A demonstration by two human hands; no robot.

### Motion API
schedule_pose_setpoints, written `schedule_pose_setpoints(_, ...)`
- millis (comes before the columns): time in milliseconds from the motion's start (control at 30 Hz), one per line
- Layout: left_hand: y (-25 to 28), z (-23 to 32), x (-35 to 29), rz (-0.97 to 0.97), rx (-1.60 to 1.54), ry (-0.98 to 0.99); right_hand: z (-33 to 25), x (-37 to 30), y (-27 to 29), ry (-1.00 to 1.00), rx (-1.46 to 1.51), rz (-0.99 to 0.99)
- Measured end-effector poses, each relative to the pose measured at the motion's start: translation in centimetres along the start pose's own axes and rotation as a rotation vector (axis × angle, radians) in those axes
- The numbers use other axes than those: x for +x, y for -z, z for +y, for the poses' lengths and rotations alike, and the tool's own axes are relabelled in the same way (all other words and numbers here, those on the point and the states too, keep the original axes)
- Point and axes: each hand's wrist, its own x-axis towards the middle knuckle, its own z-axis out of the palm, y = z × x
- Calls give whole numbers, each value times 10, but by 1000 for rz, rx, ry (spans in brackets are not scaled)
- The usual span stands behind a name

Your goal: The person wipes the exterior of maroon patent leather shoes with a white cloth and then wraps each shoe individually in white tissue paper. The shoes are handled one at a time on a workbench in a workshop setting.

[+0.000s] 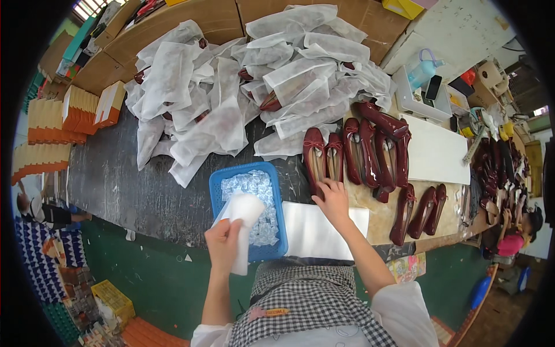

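Left hand (224,240) grips white sheet (243,217) — red shoes (316,157) just beyond right hand (332,202) — grip unclear.

a worktable (110,179) bears burgundy shoes (370,155), white-wrapped bundles (176,75), a blue basket (281,228).

The person wears a black-and-white checked apron (312,301) over a white or pale grey shirt (324,338), whose cloth shows faint dark outline drawings near the lower edge of the view. On the apron's checks sits a small pink patch (256,313), with a slim orange-yellow tag (276,312) bearing dark lettering just beside it. The plain, loose right sleeve (404,315) and the left sleeve (209,335) are pale too, leaving the forearms, left hand (224,240) and right hand (333,202) bare.
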Motion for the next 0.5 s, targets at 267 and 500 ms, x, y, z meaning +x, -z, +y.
schedule_pose_setpoints(267, -62, -5, 10, -112, -140, 105, -100, -6, 11, -347, 838, -507)
schedule_pose_setpoints(500, -41, -28, 13, -24, -137, 84, -2, -1, -4, -65, 146, -181)
